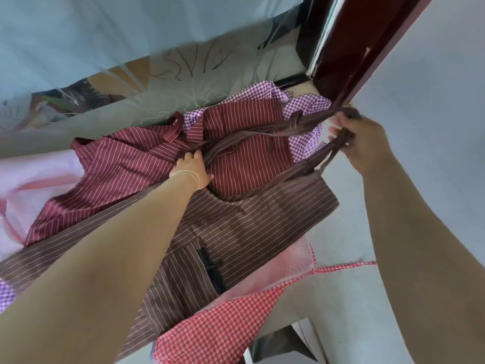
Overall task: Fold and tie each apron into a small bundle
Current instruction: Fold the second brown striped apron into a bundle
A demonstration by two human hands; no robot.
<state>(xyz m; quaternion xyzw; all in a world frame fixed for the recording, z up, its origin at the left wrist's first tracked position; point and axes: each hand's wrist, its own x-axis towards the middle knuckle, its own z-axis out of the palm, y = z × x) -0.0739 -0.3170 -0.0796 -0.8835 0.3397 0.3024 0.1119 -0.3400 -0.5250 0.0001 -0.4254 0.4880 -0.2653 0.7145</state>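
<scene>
**Still gathering the straps: brown apron not yet folded**

Underneath it all lay a grey surface (pixel 393 206), with a heap of aprons spread across it. The brown apron (pixel 236 232) lay on top, flat and unfolded, over a maroon apron (pixel 118 166), a red check apron (pixel 223 324) and a purple check apron (pixel 301 106).

The right hand (pixel 359 143) was curled round the brown straps (pixel 301 127), pulling them taut toward the far corner. The left hand (pixel 193 166) gripped the same straps near the bib.

By my reading, this was the strap-sorting step. Next, the straps need laying clear so the body can be folded, then wound and knotted.
</scene>
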